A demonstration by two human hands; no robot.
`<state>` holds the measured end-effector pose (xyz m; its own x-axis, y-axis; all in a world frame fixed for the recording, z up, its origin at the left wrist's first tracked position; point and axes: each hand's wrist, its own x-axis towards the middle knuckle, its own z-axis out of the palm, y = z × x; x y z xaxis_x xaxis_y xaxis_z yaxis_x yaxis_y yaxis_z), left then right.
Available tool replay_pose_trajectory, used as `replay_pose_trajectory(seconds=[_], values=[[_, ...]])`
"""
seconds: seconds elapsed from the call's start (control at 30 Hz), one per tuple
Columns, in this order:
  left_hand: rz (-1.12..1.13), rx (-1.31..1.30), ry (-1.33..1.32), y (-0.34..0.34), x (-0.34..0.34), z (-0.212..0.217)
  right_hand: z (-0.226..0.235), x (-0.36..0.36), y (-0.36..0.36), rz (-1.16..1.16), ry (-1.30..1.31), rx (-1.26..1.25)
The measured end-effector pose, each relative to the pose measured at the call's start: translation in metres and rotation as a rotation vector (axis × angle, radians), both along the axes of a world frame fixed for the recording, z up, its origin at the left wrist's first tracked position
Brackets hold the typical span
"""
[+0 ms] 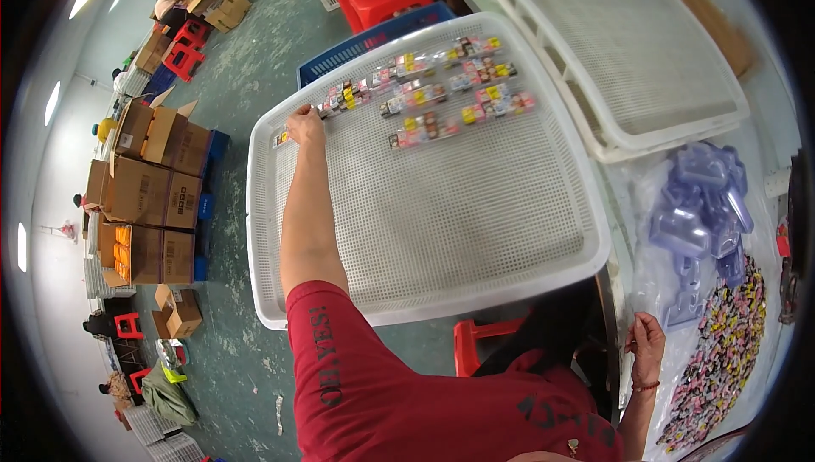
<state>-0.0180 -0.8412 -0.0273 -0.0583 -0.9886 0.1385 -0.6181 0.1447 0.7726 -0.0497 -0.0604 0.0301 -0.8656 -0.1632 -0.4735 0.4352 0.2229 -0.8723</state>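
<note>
Your right hand [647, 339] hangs by the table edge [632, 250], fingers loosely curled on nothing. Your left hand [306, 125] reaches far over the white perforated plastic tray [441, 224], fingers pinched on a small clear blister pack [282, 137] at the far-left rim. Set it flat, in line w/ the row of colourful packs [441, 88] just right of your fingers.

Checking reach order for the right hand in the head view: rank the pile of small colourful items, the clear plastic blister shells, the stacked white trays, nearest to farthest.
From the right hand, at the table edge:
1. Pile of small colourful items, just to its right.
2. Clear plastic blister shells, beyond the pile, farther along the table.
3. Stacked white trays, at the far end, well past the shells.
</note>
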Motion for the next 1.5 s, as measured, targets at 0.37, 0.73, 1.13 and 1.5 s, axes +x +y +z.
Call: replay_pose_trajectory(seconds=[0.37, 0.73, 1.13, 1.5], values=[[0.001, -0.32, -0.172, 0.042, 0.004, 0.008, 0.004, 0.025, 0.022, -0.013, 0.073, 0.063], [-1.069, -0.703, 0.203, 0.327, -0.115, 0.15, 0.028, 0.059, 0.019, 0.0, -0.15, -0.1], [-2.03, -0.531, 0.196, 0.711, -0.091, 0.089, 0.003, 0.131, 0.124, -0.216, -0.061, -0.21], [-1.937, -0.264, 0.022, 0.75, -0.096, 0.034, -0.015, 0.132, 0.16, -0.298, -0.009, -0.355]])
